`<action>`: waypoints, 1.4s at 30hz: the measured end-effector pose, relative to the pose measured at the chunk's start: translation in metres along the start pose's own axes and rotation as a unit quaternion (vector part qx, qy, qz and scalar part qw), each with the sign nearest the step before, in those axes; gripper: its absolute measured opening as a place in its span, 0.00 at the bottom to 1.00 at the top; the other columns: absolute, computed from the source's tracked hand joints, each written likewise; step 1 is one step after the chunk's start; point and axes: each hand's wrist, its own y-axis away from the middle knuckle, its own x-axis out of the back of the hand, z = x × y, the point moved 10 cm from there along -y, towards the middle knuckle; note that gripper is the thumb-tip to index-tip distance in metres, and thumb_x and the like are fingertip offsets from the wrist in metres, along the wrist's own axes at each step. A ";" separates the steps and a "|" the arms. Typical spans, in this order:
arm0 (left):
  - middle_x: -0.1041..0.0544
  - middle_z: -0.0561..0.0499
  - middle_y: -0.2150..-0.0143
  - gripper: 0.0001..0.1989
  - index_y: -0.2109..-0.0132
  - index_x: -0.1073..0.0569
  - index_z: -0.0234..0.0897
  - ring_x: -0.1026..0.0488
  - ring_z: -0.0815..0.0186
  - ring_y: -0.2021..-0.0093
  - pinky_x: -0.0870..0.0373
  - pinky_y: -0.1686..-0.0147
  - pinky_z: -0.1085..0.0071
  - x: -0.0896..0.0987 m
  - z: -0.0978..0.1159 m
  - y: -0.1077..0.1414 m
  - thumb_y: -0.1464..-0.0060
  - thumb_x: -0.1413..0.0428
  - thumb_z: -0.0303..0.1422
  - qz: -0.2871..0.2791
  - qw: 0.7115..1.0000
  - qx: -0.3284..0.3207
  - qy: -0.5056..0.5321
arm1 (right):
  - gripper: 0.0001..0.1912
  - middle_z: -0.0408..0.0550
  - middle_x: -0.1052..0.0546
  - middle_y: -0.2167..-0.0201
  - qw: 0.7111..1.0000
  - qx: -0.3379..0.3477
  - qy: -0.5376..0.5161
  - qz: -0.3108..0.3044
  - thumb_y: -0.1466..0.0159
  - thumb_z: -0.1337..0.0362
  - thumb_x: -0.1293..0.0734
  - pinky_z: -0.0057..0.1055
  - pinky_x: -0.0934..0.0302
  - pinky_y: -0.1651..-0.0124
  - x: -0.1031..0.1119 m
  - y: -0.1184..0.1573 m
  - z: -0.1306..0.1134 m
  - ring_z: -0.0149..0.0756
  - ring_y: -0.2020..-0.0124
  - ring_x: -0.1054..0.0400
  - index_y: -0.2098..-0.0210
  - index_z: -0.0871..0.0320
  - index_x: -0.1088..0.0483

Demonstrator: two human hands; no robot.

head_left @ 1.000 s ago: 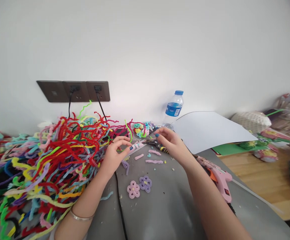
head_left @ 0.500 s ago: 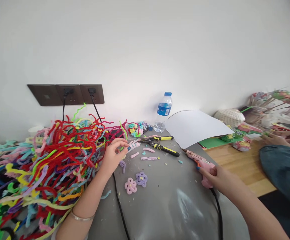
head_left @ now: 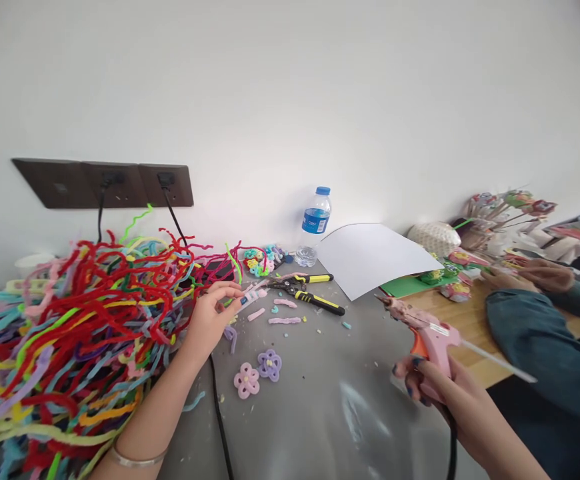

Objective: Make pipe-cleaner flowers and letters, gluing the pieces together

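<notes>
L hand (head_left: 213, 315): pinching pink-white fuzzy pc. (head_left: 259, 293) | R hand (head_left: 450, 392): curled rd pink plastic glue-gun (head_left: 437, 339) | desk (head_left: 310, 420) R edge | prob. heat-safe grip

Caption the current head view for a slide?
Right hand grips the glue gun; left hand touches a striped piece; pliers, pink flower, purple flower nearby.

The grey table (head_left: 310, 413) was smooth, with glossy reflections near. The glue gun (head_left: 439, 347) at right had a smooth plastic body, its front rough-looking. The pipe cleaners (head_left: 100, 333) at left were fuzzy and matt. The far bottle (head_left: 306, 255) was clear, shiny plastic; the paper (head_left: 375, 257), smooth and matt. The bangle (head_left: 137, 461) appeared polished metal.
</notes>
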 end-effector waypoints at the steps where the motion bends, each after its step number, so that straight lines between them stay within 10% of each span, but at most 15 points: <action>1: 0.22 0.43 0.57 0.06 0.67 0.21 0.37 0.24 0.58 0.55 0.30 0.67 0.69 0.000 -0.001 0.000 0.49 0.41 0.34 -0.001 1.000 0.000 -0.004 | 0.16 0.48 0.27 0.80 0.999 0.012 -0.024 -0.022 0.39 0.50 0.36 0.32 0.46 0.78 -0.011 0.003 -0.012 0.33 0.82 0.39 0.73 0.56 0.33; 10: 0.22 0.46 0.59 0.05 0.68 0.23 0.39 0.25 0.61 0.60 0.33 0.69 0.70 0.013 0.013 0.000 0.47 0.43 0.30 0.050 0.995 -0.044 -0.070 | 0.16 0.34 0.44 0.87 0.914 0.062 -0.134 -0.378 0.39 0.50 0.32 0.29 0.57 0.78 -0.158 -0.011 -0.117 0.28 0.84 0.54 0.66 0.57 0.31; 14: 0.22 0.49 0.60 0.05 0.67 0.24 0.40 0.25 0.63 0.61 0.29 0.62 0.68 0.021 0.027 0.003 0.46 0.45 0.28 0.087 0.985 -0.080 -0.126 | 0.23 0.36 0.44 0.88 0.898 0.122 -0.109 -0.409 0.35 0.44 0.37 0.30 0.55 0.77 -0.194 -0.021 -0.126 0.28 0.83 0.54 0.75 0.56 0.35; 21: 0.23 0.50 0.61 0.07 0.66 0.25 0.41 0.24 0.64 0.59 0.28 0.56 0.68 0.025 0.042 0.009 0.44 0.45 0.25 0.119 0.966 -0.129 -0.191 | 0.26 0.37 0.41 0.88 0.920 0.217 -0.006 -0.326 0.34 0.40 0.40 0.31 0.50 0.76 -0.194 -0.025 -0.119 0.30 0.83 0.49 0.76 0.54 0.38; 42: 0.24 0.51 0.62 0.06 0.66 0.25 0.38 0.25 0.66 0.61 0.28 0.58 0.68 0.020 0.057 0.015 0.43 0.43 0.23 0.125 0.948 -0.186 -0.224 | 0.32 0.41 0.41 0.86 0.913 0.217 0.074 -0.336 0.33 0.40 0.43 0.29 0.54 0.79 -0.199 -0.015 -0.110 0.28 0.83 0.51 0.84 0.55 0.44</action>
